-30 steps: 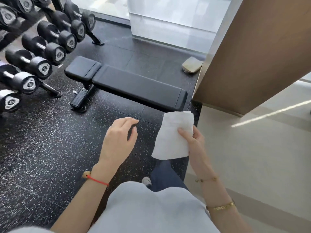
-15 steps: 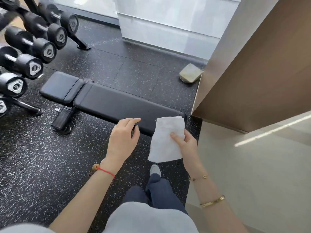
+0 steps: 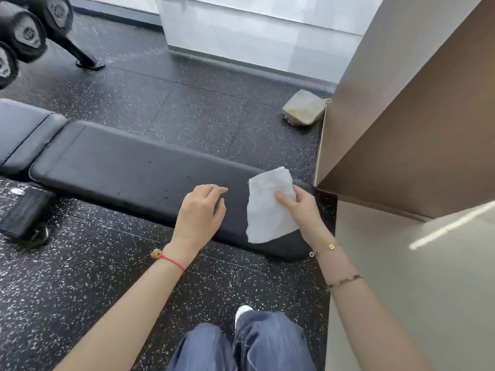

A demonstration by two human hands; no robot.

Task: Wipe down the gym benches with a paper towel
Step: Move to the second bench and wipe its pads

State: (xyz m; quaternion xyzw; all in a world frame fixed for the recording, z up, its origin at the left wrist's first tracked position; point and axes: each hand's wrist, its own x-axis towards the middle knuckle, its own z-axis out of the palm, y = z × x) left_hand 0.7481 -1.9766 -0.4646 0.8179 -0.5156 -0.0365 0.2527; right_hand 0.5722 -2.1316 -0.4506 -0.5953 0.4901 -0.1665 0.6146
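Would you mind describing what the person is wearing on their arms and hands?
Both forearms are bare, with no sleeves or gloves in view. The left hand has a thin red string bracelet with a small tan bead at the wrist. The right hand has two slim gold bracelets along wrist and forearm.

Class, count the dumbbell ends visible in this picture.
3, all at top left: upper dumbbell end, middle dumbbell end, lower dumbbell end. More may lie outside the frame.
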